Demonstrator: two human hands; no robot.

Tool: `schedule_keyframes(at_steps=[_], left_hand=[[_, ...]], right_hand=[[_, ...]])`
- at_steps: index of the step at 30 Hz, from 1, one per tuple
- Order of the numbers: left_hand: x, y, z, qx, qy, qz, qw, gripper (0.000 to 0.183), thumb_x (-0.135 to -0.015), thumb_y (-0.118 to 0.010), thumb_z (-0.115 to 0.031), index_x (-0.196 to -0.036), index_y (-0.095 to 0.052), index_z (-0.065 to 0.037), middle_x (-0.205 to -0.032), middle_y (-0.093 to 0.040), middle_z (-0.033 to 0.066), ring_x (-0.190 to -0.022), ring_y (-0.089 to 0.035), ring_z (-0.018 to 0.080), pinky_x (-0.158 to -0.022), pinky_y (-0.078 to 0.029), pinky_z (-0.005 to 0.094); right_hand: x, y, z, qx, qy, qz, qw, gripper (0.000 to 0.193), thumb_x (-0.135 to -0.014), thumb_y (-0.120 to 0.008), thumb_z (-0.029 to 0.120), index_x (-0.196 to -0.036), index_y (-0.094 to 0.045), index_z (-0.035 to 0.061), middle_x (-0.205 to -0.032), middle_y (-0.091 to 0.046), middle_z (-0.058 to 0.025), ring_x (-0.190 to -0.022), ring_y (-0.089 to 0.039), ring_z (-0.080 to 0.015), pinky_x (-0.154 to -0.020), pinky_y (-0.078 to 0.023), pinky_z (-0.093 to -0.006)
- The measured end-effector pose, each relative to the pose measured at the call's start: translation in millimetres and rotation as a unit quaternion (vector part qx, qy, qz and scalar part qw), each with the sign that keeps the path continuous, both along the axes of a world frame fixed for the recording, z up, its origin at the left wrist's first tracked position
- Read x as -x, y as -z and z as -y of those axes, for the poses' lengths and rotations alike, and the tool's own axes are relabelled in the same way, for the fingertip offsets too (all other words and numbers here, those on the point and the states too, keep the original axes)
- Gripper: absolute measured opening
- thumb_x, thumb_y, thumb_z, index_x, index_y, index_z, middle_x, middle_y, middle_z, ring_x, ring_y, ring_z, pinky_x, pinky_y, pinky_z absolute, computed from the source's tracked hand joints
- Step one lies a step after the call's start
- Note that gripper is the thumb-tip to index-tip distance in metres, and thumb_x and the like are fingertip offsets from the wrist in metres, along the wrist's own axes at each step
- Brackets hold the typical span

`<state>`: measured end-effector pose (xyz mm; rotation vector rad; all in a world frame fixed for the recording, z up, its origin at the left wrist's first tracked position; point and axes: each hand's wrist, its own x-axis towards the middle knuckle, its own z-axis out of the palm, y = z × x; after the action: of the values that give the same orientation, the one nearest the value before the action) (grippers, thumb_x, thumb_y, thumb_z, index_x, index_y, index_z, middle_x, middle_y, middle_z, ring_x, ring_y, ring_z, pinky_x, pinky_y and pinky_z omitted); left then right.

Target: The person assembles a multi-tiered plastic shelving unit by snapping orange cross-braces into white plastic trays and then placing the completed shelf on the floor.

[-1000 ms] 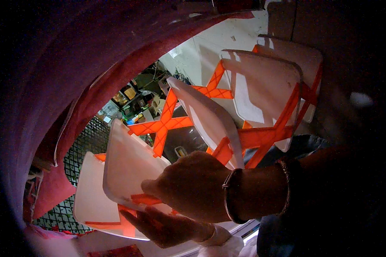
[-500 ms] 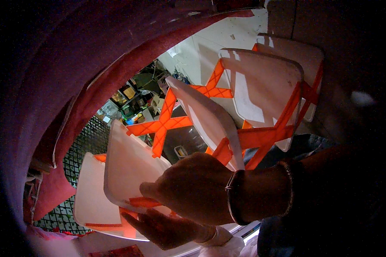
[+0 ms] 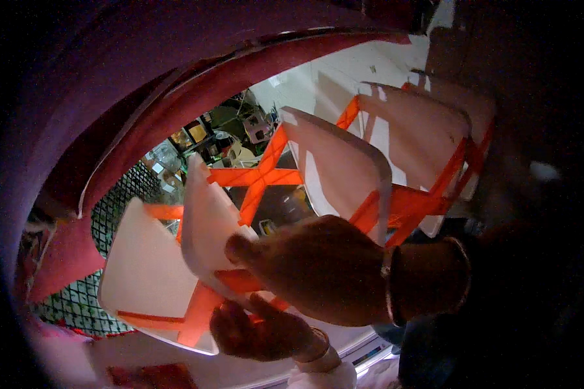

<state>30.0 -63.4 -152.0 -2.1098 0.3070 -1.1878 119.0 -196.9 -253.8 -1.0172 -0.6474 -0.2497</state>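
the right hand (image 3: 318, 269) comes in from the right with a bracelet (image 3: 390, 285) at the wrist, its fingers closed over the lower edge of a white panel (image 3: 207, 223) that stands tilted between others. the left hand (image 3: 259, 330) sits just beneath it, fingers curled up against the same edge and the orange strap (image 3: 240, 280) running there. to do this well, i judge both hands should keep the panel pinched near the strap and steady, so it does not knock the neighbouring white panels (image 3: 143, 272), which stand close on either side. further panels (image 3: 337, 165) hang on crossed orange webbing (image 3: 259, 178) behind. no container shows clearly; a black mesh (image 3: 120, 204) lies at left, with blurred clutter beyond. a purple cloth (image 3: 175, 71) shades the top.
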Motion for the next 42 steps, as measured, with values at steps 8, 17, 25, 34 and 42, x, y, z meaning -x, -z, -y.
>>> schedule_keyframes(at_steps=[8,17,25,34,42], left_hand=[[15,9,9,0.127,0.015,-0.140,0.982,0.049,-0.083,-0.063,-0.013,-0.124,-0.040,0.003,-0.123,-0.047,0.0161,-0.113,-0.046,0.0300,-0.092,-0.042,0.0386],[79,12,-53,0.133,-0.001,0.039,0.990,0.043,-0.082,-0.064,-0.017,-0.116,-0.044,-0.001,-0.114,-0.048,0.0164,-0.097,-0.048,0.0325,-0.097,-0.033,0.0476],[52,19,-65,0.304,0.060,-0.109,0.944,0.054,-0.078,-0.069,-0.025,-0.123,-0.046,-0.004,-0.126,-0.049,0.0169,-0.121,-0.043,0.0344,-0.101,-0.033,0.0513],[35,-1,-36,0.215,0.099,-0.130,0.963,0.038,-0.080,-0.065,-0.011,-0.117,-0.056,-0.011,-0.112,-0.059,0.0164,-0.103,-0.058,0.0334,-0.090,-0.044,0.0448],[29,-1,-32,0.284,0.135,-0.125,0.941,0.045,-0.077,-0.068,-0.007,-0.118,-0.053,0.003,-0.098,-0.062,0.0194,-0.088,-0.062,0.0332,-0.072,-0.052,0.0370]], right_hand=[[-17,-44,-2,0.004,0.361,0.237,0.902,0.021,-0.071,-0.058,0.024,-0.080,-0.061,0.0058,-0.077,-0.062,-0.0089,-0.075,-0.061,-0.0245,-0.075,-0.049,-0.0383],[-4,-63,22,0.276,0.396,0.335,0.809,0.039,-0.073,-0.057,0.019,-0.106,-0.055,-0.0025,-0.089,-0.056,-0.0092,-0.091,-0.057,-0.0237,-0.084,-0.046,-0.0336],[25,-83,10,0.402,0.416,0.251,0.776,0.037,-0.078,-0.055,0.011,-0.109,-0.051,-0.0081,-0.104,-0.055,-0.0212,-0.098,-0.055,-0.0342,-0.092,-0.044,-0.0429],[29,-84,2,0.393,0.477,0.246,0.746,0.042,-0.070,-0.057,0.014,-0.105,-0.054,-0.0077,-0.101,-0.052,-0.0194,-0.096,-0.052,-0.0353,-0.087,-0.044,-0.0451],[25,-93,6,0.424,0.461,0.247,0.739,0.052,-0.055,-0.073,0.010,-0.101,-0.052,-0.0030,-0.099,-0.050,-0.0150,-0.096,-0.051,-0.0327,-0.086,-0.045,-0.0416]])
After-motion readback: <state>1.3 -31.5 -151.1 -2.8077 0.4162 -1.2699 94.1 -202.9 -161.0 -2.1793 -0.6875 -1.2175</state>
